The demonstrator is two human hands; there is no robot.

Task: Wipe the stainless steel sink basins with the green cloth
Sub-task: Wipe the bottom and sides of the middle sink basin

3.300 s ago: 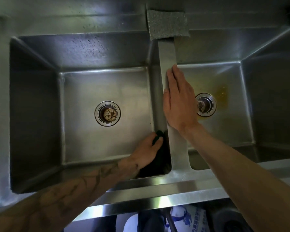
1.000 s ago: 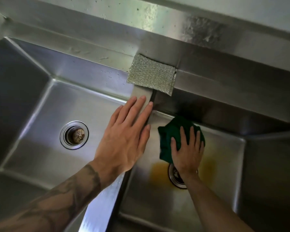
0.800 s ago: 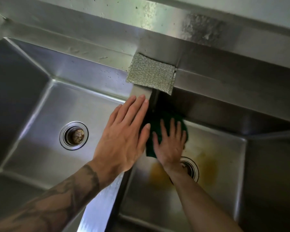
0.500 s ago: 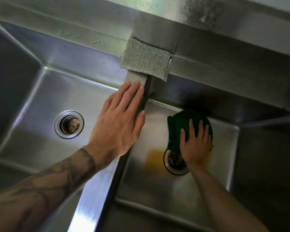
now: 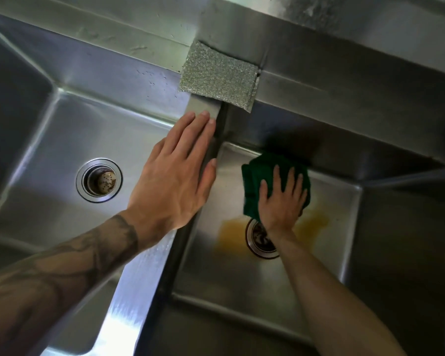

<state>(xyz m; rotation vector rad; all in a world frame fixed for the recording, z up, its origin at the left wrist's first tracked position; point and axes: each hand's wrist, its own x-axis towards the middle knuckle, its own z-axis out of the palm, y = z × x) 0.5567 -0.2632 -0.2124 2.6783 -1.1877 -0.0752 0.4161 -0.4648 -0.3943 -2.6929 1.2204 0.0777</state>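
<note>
A double stainless steel sink fills the view. My right hand [image 5: 280,199] lies flat with straight fingers on the green cloth [image 5: 254,181], pressing it onto the floor of the right basin [image 5: 242,278] near its back wall. A yellow-brown stain [image 5: 231,235] spreads around the right drain [image 5: 257,240], which my wrist partly hides. My left hand [image 5: 175,173] rests flat, fingers straight, on the divider [image 5: 139,286] between the basins. The left basin [image 5: 57,140] holds nothing but its drain [image 5: 99,179].
A silver-grey scouring pad [image 5: 217,75] lies on the back ledge at the top of the divider, overhanging the right basin. The right basin's far wall is dark. The steel backsplash [image 5: 344,27] rises behind the ledge.
The cloth passed from my left hand in the left basin to my right hand in the right basin. In the last second it swept left to the divider, then back right.
</note>
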